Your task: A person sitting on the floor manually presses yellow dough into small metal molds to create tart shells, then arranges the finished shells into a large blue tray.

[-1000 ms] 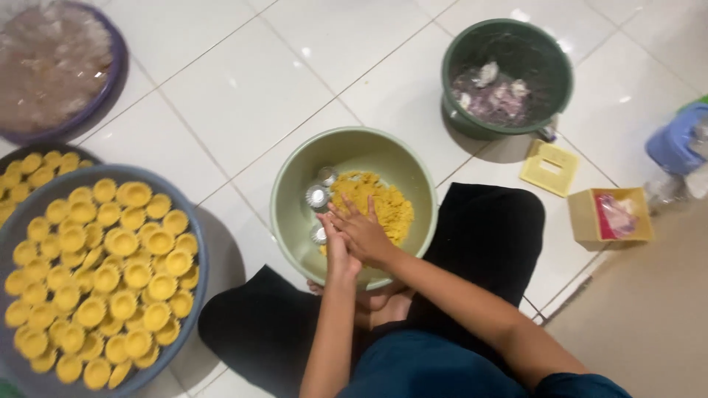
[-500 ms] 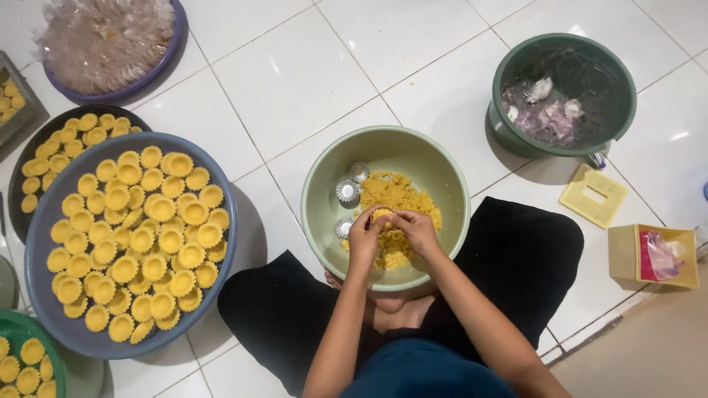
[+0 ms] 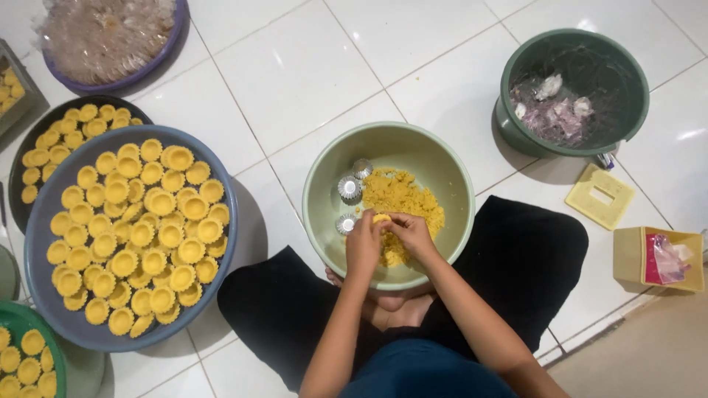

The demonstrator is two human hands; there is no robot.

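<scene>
in the middle of the frame, over the pale green bowl (image 3: 442, 166), left hand (image 3: 364, 247) and right hand (image 3: 413, 234) fingers pinch a dough lump (image 3: 381, 218); looks like shaping, next probably pressing into a tin mould (image 3: 349, 189).

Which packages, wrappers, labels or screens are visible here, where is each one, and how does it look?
Small box: on the floor at the far right, open, pale yellow, with a red and clear plastic packet inside.
Flat lid: on the tiles beside the dark green tub, pale yellow, square, with a rectangular slot.
Clear plastic sheet: top left, covering the blue-rimmed tray.
No labels or screens show.
</scene>
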